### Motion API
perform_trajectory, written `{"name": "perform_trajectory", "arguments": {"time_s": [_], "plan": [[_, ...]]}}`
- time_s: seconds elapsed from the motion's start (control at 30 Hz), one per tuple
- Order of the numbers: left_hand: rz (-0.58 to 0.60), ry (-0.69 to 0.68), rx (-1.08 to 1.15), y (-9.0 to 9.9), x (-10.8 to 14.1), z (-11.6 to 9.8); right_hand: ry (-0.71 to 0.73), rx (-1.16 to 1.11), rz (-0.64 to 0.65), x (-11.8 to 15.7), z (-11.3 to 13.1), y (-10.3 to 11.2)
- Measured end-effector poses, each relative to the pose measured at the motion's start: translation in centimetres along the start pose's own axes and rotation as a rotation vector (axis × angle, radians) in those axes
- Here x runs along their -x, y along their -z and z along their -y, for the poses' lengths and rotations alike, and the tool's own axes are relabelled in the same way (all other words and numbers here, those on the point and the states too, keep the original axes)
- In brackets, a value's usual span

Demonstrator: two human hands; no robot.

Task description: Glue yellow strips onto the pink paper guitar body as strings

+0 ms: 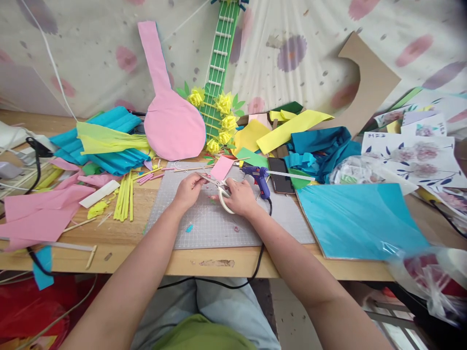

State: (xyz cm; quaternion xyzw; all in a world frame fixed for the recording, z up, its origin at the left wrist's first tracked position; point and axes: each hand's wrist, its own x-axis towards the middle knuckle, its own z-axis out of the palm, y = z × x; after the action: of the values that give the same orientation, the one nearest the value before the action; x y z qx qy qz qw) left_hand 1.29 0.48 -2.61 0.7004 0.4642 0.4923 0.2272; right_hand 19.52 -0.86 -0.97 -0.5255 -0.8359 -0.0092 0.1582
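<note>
My right hand (240, 195) is closed around the white-handled scissors (225, 201), whose blades point left over the cutting mat. My left hand (188, 190) is in a pinch near the blade tips; whatever thin thing lies between its fingers is too small to make out. Just beyond the blades lies a small pink rectangular piece (222, 168). A purple glue gun (260, 179) with a long glue stick sits to the right of my right hand, touching the grey cutting mat (204, 228). Small blue and pink scraps dot the mat.
Behind stand a pink lute-shaped cutout (175, 126) and a green stringed neck with yellow flowers (221, 63). A phone (280, 176) and blue sheets (359, 221) lie right. Crepe paper (109, 141) and yellow strips (124, 197) lie left. A black cord (260, 257) crosses the table's front edge.
</note>
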Motion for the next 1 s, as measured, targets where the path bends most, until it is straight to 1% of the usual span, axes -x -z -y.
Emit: {"name": "perform_trajectory", "arguments": {"time_s": [0.2, 0.3, 0.37, 0.43, 0.5, 0.57, 0.63, 0.8, 1.0], "plan": [[0.015, -0.015, -0.018, 0.3, 0.0, -0.1, -0.070, 0.055, 0.017, -0.1, 0.1, 0.3], [0.015, 0.020, 0.058, 0.2, 0.0, 0.1, -0.143, 0.063, 0.046, -0.1, 0.0, 0.4], [0.013, 0.046, 0.138, 0.1, 0.0, 0.1, -0.179, 0.010, 0.066, -0.1, -0.2, 0.3], [0.022, 0.054, 0.199, 0.0, -0.1, 0.1, -0.153, -0.069, 0.064, -0.1, -0.6, 0.4], [0.046, 0.059, 0.235, -0.1, -0.1, -0.2, -0.073, -0.126, 0.050, -0.1, -1.0, 0.5], [0.077, 0.076, 0.259, 0.0, -0.2, -0.4, -0.001, -0.148, 0.045, 0.0, -1.3, 0.6], [0.095, 0.088, 0.264, 0.1, -0.2, -0.6, 0.035, -0.151, 0.050, 0.1, -1.5, 0.7], [0.116, 0.104, 0.254, 0.3, -0.2, -0.9, 0.069, -0.155, 0.072, 0.2, -1.3, 0.8], [0.119, 0.125, 0.179, 0.4, -0.2, -0.9, 0.041, -0.095, 0.066, 0.2, -1.0, 1.2]]}}
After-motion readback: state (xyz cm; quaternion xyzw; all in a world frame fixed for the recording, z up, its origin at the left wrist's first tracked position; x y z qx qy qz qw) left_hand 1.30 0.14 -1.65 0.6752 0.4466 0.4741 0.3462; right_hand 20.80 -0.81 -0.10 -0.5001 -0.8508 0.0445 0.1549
